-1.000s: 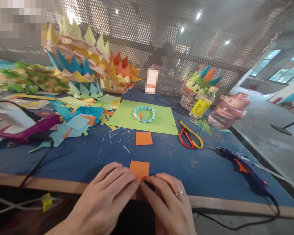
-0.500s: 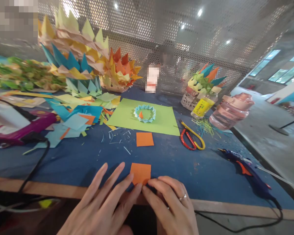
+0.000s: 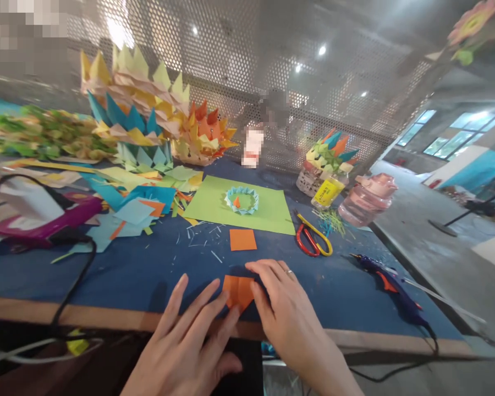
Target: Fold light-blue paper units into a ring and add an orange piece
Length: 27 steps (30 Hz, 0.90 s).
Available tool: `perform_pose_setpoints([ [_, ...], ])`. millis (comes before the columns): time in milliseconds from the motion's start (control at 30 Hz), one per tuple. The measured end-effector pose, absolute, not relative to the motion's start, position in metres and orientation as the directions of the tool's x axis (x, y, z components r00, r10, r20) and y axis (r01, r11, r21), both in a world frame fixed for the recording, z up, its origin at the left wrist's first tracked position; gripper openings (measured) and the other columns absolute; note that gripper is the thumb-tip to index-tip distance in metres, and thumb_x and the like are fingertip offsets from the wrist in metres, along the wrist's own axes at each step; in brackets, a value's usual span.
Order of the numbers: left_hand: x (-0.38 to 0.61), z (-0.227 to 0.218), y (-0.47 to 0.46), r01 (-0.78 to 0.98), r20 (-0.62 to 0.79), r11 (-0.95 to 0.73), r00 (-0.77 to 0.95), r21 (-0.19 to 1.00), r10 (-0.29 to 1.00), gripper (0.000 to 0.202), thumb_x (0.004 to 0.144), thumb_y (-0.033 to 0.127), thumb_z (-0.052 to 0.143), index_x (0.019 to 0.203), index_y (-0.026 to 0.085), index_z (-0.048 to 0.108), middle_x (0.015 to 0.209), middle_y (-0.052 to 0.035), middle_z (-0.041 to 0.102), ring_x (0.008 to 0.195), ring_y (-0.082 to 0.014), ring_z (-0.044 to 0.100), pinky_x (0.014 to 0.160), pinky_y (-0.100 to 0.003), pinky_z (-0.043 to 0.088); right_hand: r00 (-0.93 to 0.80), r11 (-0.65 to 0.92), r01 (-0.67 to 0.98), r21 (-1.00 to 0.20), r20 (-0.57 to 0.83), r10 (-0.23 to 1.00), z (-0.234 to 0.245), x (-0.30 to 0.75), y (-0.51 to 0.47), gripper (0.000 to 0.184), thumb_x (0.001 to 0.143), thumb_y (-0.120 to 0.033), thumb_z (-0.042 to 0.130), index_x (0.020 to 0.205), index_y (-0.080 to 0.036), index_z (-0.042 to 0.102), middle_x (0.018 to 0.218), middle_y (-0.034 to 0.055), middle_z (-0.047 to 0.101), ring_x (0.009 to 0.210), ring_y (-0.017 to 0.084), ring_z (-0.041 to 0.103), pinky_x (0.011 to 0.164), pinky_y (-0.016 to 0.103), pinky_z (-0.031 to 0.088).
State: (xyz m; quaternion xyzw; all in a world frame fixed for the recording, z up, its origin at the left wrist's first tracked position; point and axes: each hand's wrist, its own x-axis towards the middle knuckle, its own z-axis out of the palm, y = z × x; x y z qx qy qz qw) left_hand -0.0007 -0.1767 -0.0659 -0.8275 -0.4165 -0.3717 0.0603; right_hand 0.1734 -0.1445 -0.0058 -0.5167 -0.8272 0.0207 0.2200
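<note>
A small orange paper piece (image 3: 238,291) lies at the table's front edge, its lower corners folded so that it narrows towards me. My left hand (image 3: 190,330) is spread out at its left, with the index fingertip and thumb touching the paper. My right hand (image 3: 282,302) is at its right side; its thumb tip meets the right edge while the other fingers reach forward, apart from the thumb. Farther back is a flat orange paper square (image 3: 243,240). Beyond that, a light blue folded-paper ring (image 3: 241,200) with a small orange folded piece (image 3: 236,202) inside rests on a green sheet (image 3: 272,212).
Red-and-yellow scissors (image 3: 313,236) and a blue glue gun (image 3: 390,283) lie to the right, near a pink bottle (image 3: 367,201). Paper scraps (image 3: 127,214), a purple tool (image 3: 53,223) with a black cable, and folded-paper crowns (image 3: 140,104) occupy the left.
My right hand has moved from the paper's lower edge up to its right side. The near orange paper now shows folded lower corners. The head view has shifted slightly.
</note>
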Motion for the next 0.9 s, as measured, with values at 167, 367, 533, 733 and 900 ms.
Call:
perform_pose_setpoints([
  [167, -0.002, -0.065, -0.181, 0.721, 0.701, -0.645, 0.323, 0.253, 0.636, 0.030, 0.084, 0.043, 0.058, 0.105, 0.023, 0.066, 0.107, -0.0037, 0.069, 0.114, -0.0269, 0.055, 0.111, -0.055, 0.019, -0.389, 0.437, 0.884, -0.167, 0.254, 0.885, 0.004, 0.158, -0.139, 0.020, 0.086, -0.017, 0.051, 0.104, -0.018, 0.059, 0.097, 0.0081, 0.063, 0.093, 0.023, 0.060, 0.081, 0.041, 0.048],
  [367, -0.007, -0.067, -0.179, 0.708, 0.711, -0.657, 0.320, 0.259, 0.626, 0.033, 0.084, 0.040, 0.058, 0.111, 0.022, 0.063, 0.112, -0.0047, 0.067, 0.115, -0.0276, 0.054, 0.111, -0.056, 0.018, -0.363, 0.379, 0.875, -0.301, 0.109, 0.925, 0.016, 0.151, -0.135, 0.013, 0.085, -0.021, 0.055, 0.097, -0.020, 0.058, 0.081, 0.0025, 0.067, 0.074, 0.017, 0.063, 0.065, 0.028, 0.045],
  [533, -0.004, -0.064, -0.176, 0.676, 0.750, -0.675, 0.273, 0.297, 0.603, 0.025, 0.083, 0.037, 0.060, 0.100, 0.019, 0.066, 0.103, -0.0044, 0.069, 0.112, -0.0271, 0.056, 0.110, -0.055, 0.021, -0.326, 0.340, 0.821, -0.458, 0.113, 0.939, 0.018, 0.152, -0.135, 0.022, 0.083, -0.009, 0.046, 0.099, -0.021, 0.055, 0.062, -0.0049, 0.058, 0.055, 0.011, 0.053, 0.052, 0.022, 0.036],
  [733, -0.002, -0.042, -0.168, 0.682, 0.763, -0.659, 0.230, 0.316, 0.604, 0.017, 0.088, 0.021, 0.052, 0.094, 0.016, 0.066, 0.091, -0.0031, 0.069, 0.094, -0.0209, 0.061, 0.105, -0.049, 0.031, -0.201, 0.239, 0.691, -0.683, 0.136, 0.970, 0.014, 0.158, -0.150, 0.014, 0.084, -0.011, 0.043, 0.083, -0.019, 0.055, 0.064, -0.0043, 0.055, 0.053, 0.009, 0.047, 0.051, 0.020, 0.036],
  [900, -0.004, -0.035, -0.158, 0.666, 0.808, -0.685, 0.209, 0.295, 0.551, 0.021, 0.089, 0.015, 0.046, 0.093, 0.018, 0.067, 0.091, -0.0004, 0.070, 0.093, -0.0195, 0.060, 0.104, -0.047, 0.031, -0.208, 0.220, 0.595, -0.773, 0.117, 0.971, 0.008, 0.165, -0.170, 0.016, 0.088, -0.014, 0.042, 0.092, -0.019, 0.057, 0.082, 0.0003, 0.063, 0.074, 0.012, 0.059, 0.067, 0.022, 0.045],
])
